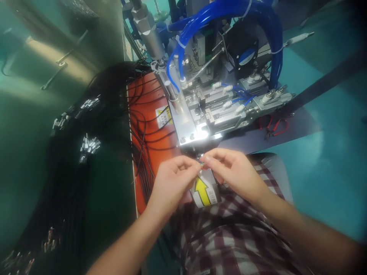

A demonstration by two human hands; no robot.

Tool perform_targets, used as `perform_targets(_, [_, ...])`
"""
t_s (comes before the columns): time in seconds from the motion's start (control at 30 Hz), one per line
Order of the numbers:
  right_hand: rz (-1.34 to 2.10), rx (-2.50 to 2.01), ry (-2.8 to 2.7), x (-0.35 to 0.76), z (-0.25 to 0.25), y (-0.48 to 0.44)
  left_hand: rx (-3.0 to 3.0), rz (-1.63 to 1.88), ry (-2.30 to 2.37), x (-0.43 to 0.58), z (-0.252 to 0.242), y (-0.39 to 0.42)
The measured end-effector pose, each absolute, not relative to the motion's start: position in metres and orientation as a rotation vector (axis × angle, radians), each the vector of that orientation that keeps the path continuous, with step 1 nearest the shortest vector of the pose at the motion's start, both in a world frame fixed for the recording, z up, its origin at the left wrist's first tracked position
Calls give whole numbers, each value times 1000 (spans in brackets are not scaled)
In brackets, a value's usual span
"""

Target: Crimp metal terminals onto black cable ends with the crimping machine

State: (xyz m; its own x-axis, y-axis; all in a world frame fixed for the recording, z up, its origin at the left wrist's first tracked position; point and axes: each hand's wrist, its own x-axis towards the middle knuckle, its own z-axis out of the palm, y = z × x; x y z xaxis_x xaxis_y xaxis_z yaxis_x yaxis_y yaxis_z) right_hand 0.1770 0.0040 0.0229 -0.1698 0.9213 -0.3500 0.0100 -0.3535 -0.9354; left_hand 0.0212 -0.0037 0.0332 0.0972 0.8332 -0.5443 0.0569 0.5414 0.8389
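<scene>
Small metal part (202,164) pinched between left hand (172,179) and right hand (235,172) fingertips, just off machine (200,114) front edge, above arrow label (204,191); part best kept level, grip kept tight; wires (143,126) kept aside.

Blue hoses (229,11), an orange panel (149,110), a yellow arrow label (203,191), checked maroon-and-white cloth (229,229).

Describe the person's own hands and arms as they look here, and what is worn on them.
Both the left hand and the right hand are bare: no gloves, rings or watch visible. The forearms are uncovered, with no sleeves in view. Nails look short and unpainted. Below them lies a checked garment in dark red and white.
</scene>
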Motion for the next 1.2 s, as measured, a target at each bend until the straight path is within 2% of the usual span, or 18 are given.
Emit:
perform_targets(0.37, [1508,-1356,-1131,179,14,0,1036,639,1354,25,35,3])
perform_targets(0.57, [1516,-1358,-1050,182,-1,5,1659,677,1536,23,27,3])
perform_targets(0.77, [1533,-1338,-1004,179,-15,9,2150,713,1405,13,17,2])
perform_targets(1.2, [1397,-1428,-962,165,-23,6,2355,671,1343,3,0,7])
